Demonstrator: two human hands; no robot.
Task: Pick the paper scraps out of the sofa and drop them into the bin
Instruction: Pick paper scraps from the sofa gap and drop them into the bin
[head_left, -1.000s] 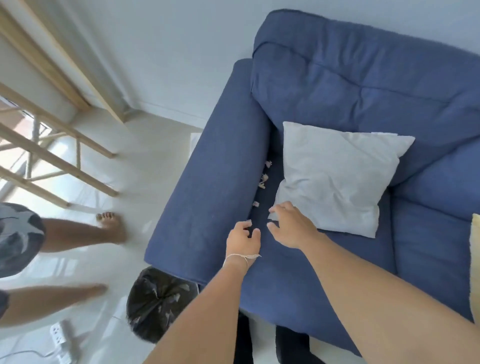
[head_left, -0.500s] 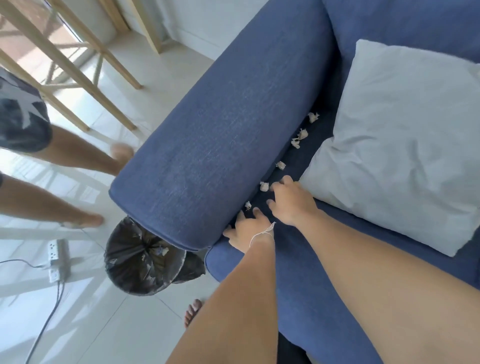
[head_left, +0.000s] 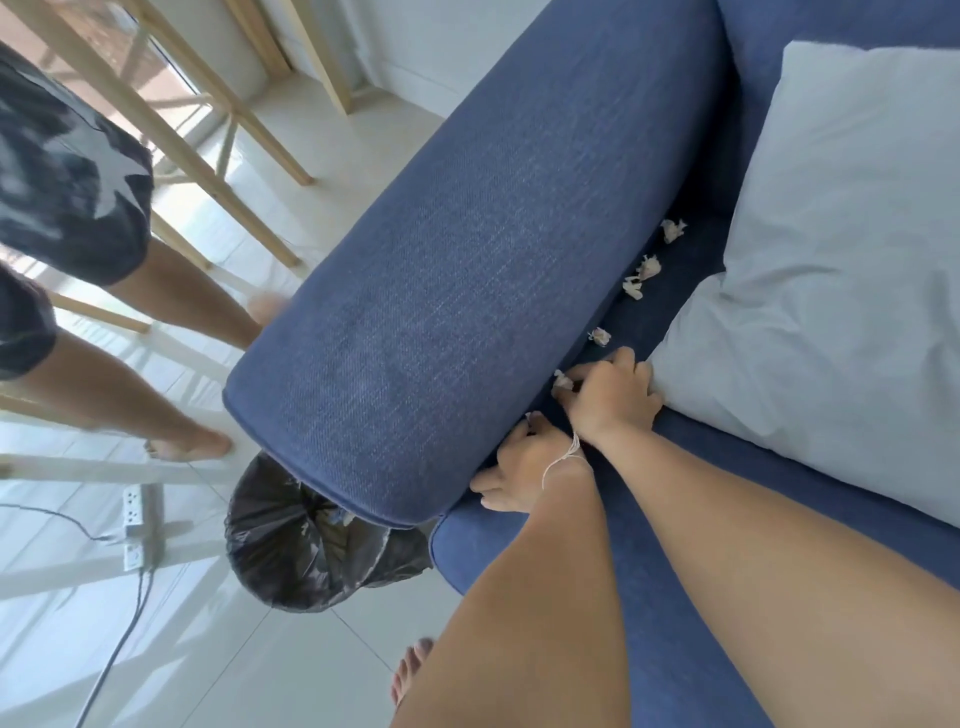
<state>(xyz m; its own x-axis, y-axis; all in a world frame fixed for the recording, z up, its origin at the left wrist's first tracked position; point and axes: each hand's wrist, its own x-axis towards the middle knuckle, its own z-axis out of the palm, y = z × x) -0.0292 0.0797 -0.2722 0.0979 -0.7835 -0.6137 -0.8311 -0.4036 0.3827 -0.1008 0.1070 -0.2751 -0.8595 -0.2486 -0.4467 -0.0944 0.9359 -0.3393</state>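
While both hands work crease between armrest (head_left: 467, 291) and seat cushion (head_left: 670, 312): right hand (head_left: 610, 397) fingers pinching scrap (head_left: 562, 380); left hand (head_left: 524, 462) fingers at nearest scrap (head_left: 532, 417), closure unclear. Pinch firmly, lift straight out, carry to black-lined bin (head_left: 311, 551) below armrest. Four scraps farther along crease.

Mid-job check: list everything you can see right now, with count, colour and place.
sofa: one, blue, fills the frame's centre and right
pillow: one, pale grey-white, on the seat
paper scraps: six visible, whitish, along the crease between armrest and seat; two nearest are at the fingertips
bin: one, black liner, on the floor below the armrest's front end
power strip: one, white, floor at left, dark cable attached
wooden frame: light wood, upper left
another person's legs: two, bare, left
left hand: at the crease, touching the nearest scrap
right hand: fingertips on the next scrap
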